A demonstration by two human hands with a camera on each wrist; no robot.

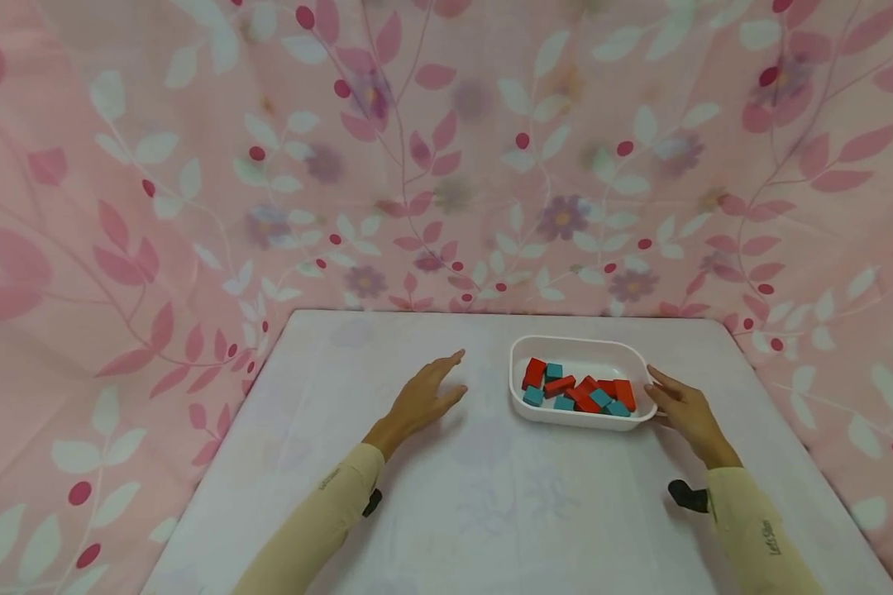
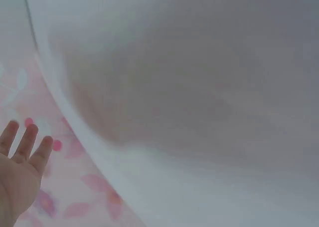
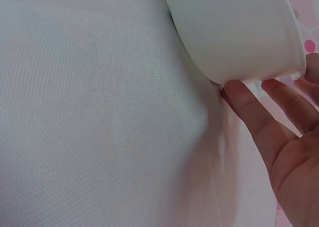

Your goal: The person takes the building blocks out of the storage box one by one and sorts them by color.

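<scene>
A white oblong tray [image 1: 582,420] sits on the right half of the table. Inside it, mostly along the near side, lie several red blocks [image 1: 624,395] and several teal blocks [image 1: 533,397], loosely jumbled. My right hand [image 1: 686,416] is at the tray's right end, its extended fingers touching the end wall and rim. In the right wrist view, the fingertips [image 3: 234,90] meet the lower edge of the tray's wall [image 3: 239,37]. To the left of the tray, apart from it, my left hand [image 1: 420,401] is held above the table with fingers extended and nothing in it.
A pale cloth covers the table [image 1: 484,496]. Pink floral fabric [image 1: 446,165] hangs behind the far edge and along both sides. Dark wrist mounts [image 1: 688,496] stick out by both sleeves.
</scene>
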